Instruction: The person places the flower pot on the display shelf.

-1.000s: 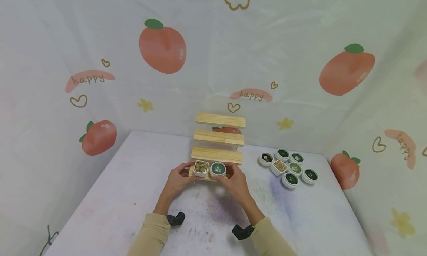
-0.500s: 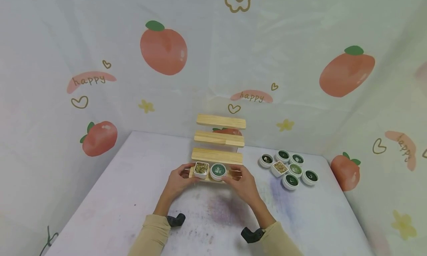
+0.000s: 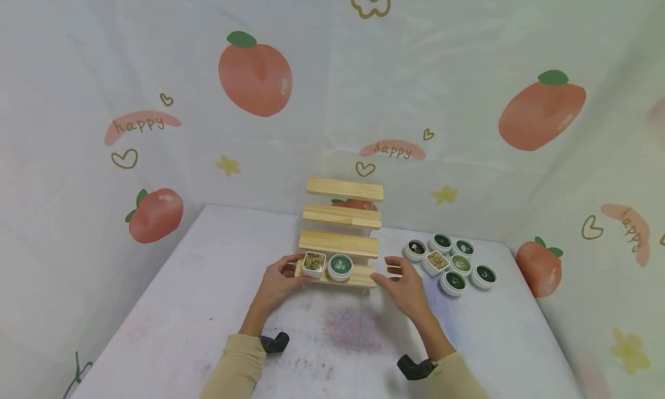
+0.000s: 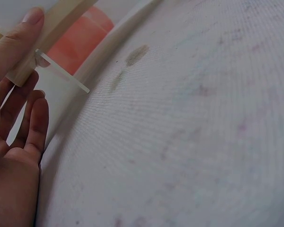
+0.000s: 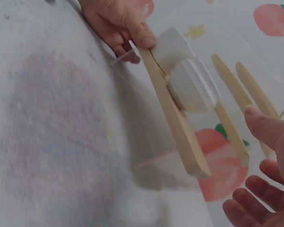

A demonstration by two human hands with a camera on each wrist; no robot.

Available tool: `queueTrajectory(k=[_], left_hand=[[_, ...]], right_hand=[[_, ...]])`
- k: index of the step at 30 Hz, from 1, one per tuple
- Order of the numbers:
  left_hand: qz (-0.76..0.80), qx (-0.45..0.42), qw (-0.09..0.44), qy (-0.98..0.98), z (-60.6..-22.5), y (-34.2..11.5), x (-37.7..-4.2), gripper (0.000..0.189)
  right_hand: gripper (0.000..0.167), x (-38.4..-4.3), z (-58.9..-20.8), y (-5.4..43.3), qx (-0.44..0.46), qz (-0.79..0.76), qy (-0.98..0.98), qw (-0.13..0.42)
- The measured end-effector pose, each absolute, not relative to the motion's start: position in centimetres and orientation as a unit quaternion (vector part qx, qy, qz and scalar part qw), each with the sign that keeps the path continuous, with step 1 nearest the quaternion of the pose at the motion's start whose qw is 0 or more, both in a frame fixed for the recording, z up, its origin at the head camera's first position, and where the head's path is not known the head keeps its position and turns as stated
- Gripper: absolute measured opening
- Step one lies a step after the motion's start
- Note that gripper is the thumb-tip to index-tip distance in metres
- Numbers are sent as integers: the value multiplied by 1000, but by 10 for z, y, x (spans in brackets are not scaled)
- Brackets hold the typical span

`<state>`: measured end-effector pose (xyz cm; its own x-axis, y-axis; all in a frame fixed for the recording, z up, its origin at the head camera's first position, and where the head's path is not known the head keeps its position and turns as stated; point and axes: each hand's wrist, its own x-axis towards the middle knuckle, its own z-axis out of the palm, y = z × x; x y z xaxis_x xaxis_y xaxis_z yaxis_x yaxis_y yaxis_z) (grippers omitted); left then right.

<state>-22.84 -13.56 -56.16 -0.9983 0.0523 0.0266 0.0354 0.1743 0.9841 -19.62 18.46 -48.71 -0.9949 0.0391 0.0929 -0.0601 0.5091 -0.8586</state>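
Observation:
A small stepped wooden display rack (image 3: 339, 243) has several plank shelves. On its lowest plank stand a white square pot (image 3: 314, 264) with a speckled green-brown top and a white round pot (image 3: 340, 268) with a dark green top. My left hand (image 3: 279, 283) is at the plank's left end and holds the square pot, thumb in front; in the left wrist view, other fingers hang below the wood. To the right of the plank's other end, my right hand (image 3: 407, 286) is held with fingers spread and nothing between them, as the right wrist view also shows.
To the right of the rack stands a cluster of several white round pots (image 3: 454, 283) with green tops, around one square pot (image 3: 436, 262). Behind the pale stained table (image 3: 234, 237) hangs a white fruit-print cloth (image 3: 332, 87). Clear supports (image 4: 61, 71) carry the lowest plank.
My right hand has let go of the round pot and moved right, past the plank's end. The round pot stays on the plank. My left hand has kept its place.

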Motion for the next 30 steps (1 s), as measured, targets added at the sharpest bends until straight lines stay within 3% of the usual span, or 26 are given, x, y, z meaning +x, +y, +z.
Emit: queueTrajectory(k=[19, 25, 30], left_hand=[[646, 24, 9, 763, -563, -135, -229, 64], [644, 13, 17, 764, -560, -134, -229, 65], [641, 20, 30, 767, -545, -133, -223, 65]], right_hand=[[66, -191, -477, 280, -93, 422, -896, 100], [71, -190, -487, 298, -108, 390, -904, 140], [79, -190, -500, 304, -134, 368, -910, 139]])
